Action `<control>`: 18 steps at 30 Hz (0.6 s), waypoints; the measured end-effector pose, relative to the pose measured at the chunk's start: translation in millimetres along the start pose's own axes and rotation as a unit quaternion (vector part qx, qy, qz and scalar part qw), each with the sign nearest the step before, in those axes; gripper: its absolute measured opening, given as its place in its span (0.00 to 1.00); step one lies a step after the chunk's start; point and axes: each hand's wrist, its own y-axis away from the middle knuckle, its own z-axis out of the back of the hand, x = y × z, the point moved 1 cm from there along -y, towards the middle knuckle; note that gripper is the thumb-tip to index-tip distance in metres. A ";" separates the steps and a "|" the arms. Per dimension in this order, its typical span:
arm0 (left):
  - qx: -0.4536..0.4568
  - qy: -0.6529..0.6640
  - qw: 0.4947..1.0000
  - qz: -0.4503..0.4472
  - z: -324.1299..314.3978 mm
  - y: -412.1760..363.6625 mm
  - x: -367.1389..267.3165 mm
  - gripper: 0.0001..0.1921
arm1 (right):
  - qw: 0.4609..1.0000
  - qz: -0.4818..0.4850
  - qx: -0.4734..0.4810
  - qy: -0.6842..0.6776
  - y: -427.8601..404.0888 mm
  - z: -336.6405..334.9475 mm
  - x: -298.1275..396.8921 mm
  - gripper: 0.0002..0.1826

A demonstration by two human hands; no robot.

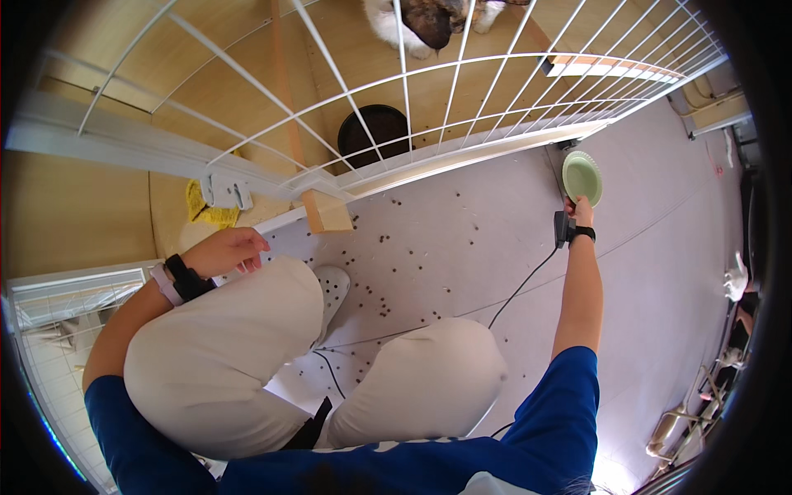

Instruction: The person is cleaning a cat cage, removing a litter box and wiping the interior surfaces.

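My right hand (580, 213) reaches far out to the right and grips the near rim of a pale green bowl (583, 176) with a fluted edge. The bowl is tilted, its inside facing me, and looks bare. My left hand (238, 252) hovers beside my left knee with loosely bent fingers and nothing in it. Small brown pellets (383, 239), like dry pet food, lie scattered over the grey floor (526, 291) between my feet and a white wire gate (405, 77). Behind its bars is a furry brown, black and white animal (427, 25), cut off by the picture's top.
A round dark bowl (374, 133) stands inside the wooden enclosure. A wooden block (328, 212) juts out at the gate's foot. A yellow cloth (213, 207) lies by the left opening. Black cables (523, 288) run from my wrist devices. Metal-framed items (674, 427) line the right edge.
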 end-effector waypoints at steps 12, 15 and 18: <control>-0.206 -0.006 0.979 0.003 78.7 64.9 47.8 0.11 | 0.997 -0.061 0.041 0.026 80.2 -43.2 -6.7 0.26; -0.247 -0.020 0.967 -0.053 80.7 55.4 46.9 0.10 | 0.866 0.324 0.211 0.318 263.5 -144.8 18.3 0.12; -0.297 -0.045 0.943 -0.141 87.1 32.4 51.0 0.10 | 0.582 0.574 0.388 0.426 418.0 -224.1 32.7 0.19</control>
